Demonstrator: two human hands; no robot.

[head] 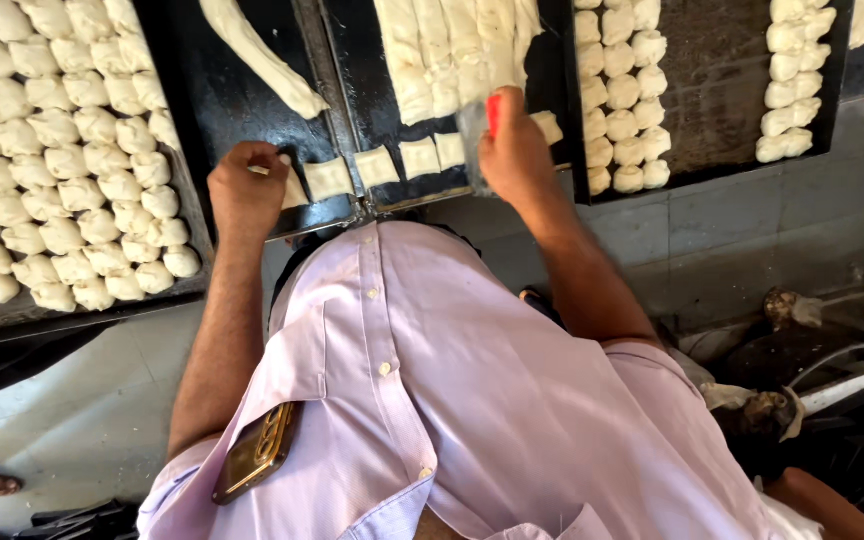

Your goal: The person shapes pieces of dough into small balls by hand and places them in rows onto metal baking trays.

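Hands (245, 190) (514, 150) on soft square dough pieces (420, 157).

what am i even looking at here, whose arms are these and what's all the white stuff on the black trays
This is one picture from a camera worn on a person's head, looking straight down, so you see their own lilac shirt and both bare arms reaching forward. There is no machine here.

The white stuff is raw dough. The left hand rests on a cut dough square at the near edge of a black tray. The right hand grips a scraper with a red handle, set among long dough strips that are being cut into pieces.

The left tray is packed with small dough pieces, and more sit in rows on the right. A phone pokes out of the shirt pocket.
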